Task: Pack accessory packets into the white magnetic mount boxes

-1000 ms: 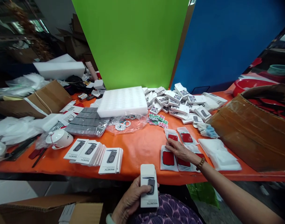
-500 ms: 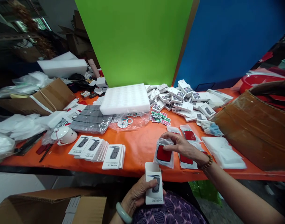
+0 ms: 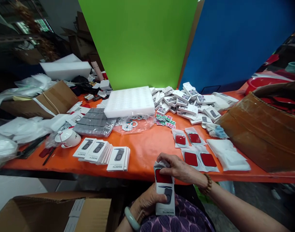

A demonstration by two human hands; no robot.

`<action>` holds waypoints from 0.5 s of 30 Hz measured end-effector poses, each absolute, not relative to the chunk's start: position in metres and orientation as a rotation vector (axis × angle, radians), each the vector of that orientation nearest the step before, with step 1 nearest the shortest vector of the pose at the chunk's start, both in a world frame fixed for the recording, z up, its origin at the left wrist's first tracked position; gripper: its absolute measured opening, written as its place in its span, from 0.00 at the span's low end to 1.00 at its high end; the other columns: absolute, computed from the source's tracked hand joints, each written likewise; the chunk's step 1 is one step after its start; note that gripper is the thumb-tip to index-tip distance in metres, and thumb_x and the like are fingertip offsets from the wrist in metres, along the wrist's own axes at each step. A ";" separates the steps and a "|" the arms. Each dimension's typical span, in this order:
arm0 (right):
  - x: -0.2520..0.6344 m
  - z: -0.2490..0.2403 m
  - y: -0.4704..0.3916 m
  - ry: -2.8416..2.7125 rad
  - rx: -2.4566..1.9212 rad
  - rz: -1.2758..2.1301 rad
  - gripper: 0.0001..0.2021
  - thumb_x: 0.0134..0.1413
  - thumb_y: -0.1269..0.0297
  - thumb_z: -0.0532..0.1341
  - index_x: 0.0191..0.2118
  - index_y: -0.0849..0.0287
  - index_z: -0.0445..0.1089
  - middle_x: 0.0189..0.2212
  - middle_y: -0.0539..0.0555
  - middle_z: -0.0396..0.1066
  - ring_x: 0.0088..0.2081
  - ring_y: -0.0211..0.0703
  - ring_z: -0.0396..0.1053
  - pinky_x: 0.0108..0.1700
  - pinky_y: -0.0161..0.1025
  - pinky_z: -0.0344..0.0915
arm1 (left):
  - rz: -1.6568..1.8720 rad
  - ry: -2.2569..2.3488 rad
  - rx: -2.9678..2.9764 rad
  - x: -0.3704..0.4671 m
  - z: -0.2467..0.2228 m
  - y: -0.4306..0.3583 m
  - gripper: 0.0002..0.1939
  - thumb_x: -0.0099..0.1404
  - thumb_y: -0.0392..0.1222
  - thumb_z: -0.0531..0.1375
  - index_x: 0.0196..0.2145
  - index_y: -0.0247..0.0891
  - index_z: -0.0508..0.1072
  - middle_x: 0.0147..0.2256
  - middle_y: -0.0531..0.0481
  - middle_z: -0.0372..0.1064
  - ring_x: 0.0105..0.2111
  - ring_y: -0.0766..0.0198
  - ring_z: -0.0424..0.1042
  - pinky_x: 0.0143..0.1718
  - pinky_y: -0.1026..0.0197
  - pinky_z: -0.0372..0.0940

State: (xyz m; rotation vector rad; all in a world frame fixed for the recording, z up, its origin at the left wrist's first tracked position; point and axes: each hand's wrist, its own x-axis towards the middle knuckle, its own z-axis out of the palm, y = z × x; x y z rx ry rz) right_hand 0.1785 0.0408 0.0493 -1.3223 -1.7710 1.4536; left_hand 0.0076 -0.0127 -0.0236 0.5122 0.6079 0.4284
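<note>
My left hand (image 3: 147,200) is wrapped round a white box (image 3: 165,201) printed "MAGNETIC", upright over my lap with its mouth at the top. My right hand (image 3: 177,167) pinches a red square item in a clear sleeve (image 3: 163,175), whose lower end is at the box's mouth; how far it is inside I cannot tell. Beyond my right wrist lie several sleeved red items (image 3: 191,158) on the orange table (image 3: 147,145). Stacks of boxes like the held one (image 3: 118,158) stand to the left.
Behind are a white foam block (image 3: 129,101), a heap of small boxes (image 3: 186,103) and green and pink cards (image 3: 165,120). A white lidded cup (image 3: 68,138) stands left. An open carton (image 3: 263,129) is at right, another (image 3: 96,212) below left.
My right hand has brought the sleeved red item down and left to the box's mouth. The box in my left hand has shifted slightly right.
</note>
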 end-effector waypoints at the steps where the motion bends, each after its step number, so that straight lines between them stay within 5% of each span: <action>1: 0.176 0.046 0.037 -1.745 -1.348 1.415 0.06 0.48 0.69 0.62 0.35 0.56 0.66 0.28 0.47 0.67 0.30 0.38 0.63 0.30 0.33 0.58 | 0.425 0.606 0.515 0.007 -0.024 -0.013 0.28 0.40 0.45 0.73 0.39 0.31 0.74 0.32 0.43 0.73 0.31 0.59 0.71 0.35 0.59 0.62; 7: 0.169 0.035 0.024 -1.634 -1.412 1.245 0.03 0.51 0.69 0.60 0.32 0.57 0.63 0.24 0.45 0.62 0.27 0.36 0.59 0.29 0.33 0.54 | 0.407 0.583 0.495 0.003 -0.024 -0.012 0.30 0.37 0.46 0.75 0.39 0.34 0.74 0.32 0.48 0.73 0.31 0.60 0.72 0.35 0.60 0.63; 15: 0.167 0.027 -0.001 -1.765 -1.368 1.280 0.04 0.54 0.70 0.60 0.36 0.56 0.64 0.30 0.48 0.67 0.33 0.39 0.64 0.35 0.35 0.59 | 0.409 0.555 0.538 0.002 -0.029 -0.015 0.30 0.39 0.48 0.74 0.39 0.32 0.76 0.30 0.47 0.74 0.32 0.59 0.73 0.38 0.58 0.64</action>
